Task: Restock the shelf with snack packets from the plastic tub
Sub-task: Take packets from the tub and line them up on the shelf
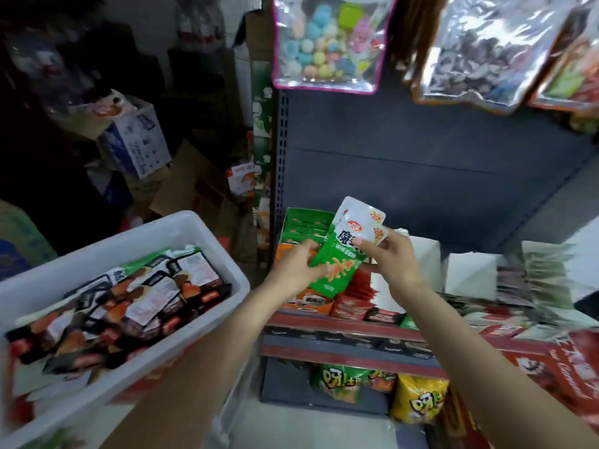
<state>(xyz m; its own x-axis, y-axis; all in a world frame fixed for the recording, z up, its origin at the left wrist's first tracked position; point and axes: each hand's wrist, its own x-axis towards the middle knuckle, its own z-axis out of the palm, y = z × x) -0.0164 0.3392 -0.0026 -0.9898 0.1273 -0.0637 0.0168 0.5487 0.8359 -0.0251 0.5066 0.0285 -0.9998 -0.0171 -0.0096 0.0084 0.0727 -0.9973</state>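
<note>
Setting: a cramped shop corner is showing a dark grey shelf unit (pixel 405 163) with a red-edged shelf (pixel 340 325), and cardboard boxes (pixel 136 147) are piling up in the dim area to the left of that shelf.
Landmark: the red-edged shelf is serving as the reference for every place below.
Plastic tub: a white plastic tub (pixel 207 241) is sitting to the left of the shelf, near the camera, and dark red-and-black snack packets (pixel 136 303) are lying jumbled inside it.
Held packets: green-and-white snack packets (pixel 343 254), at least two fanned together, are being held tilted just above the shelf's left end, over the orange display boxes (pixel 304 303) standing there.
Left hand: the left hand (pixel 296 270) is gripping the packets' lower left edge, its fingers curling round the green part from the left.
Right hand: the right hand (pixel 392 260) is pinching the packets' upper right side, the thumb lying on the front face and the fingers running behind.
On the shelf: red packets (pixel 353 303) are standing beside the orange boxes, and white boxes (pixel 470 273) are sitting further right.
Below the shelf: green and yellow snack bags (pixel 418 400) are lying on the lower level.
Above the shelf: clear hanging bags (pixel 327 43) of coloured items are dangling from the top.
</note>
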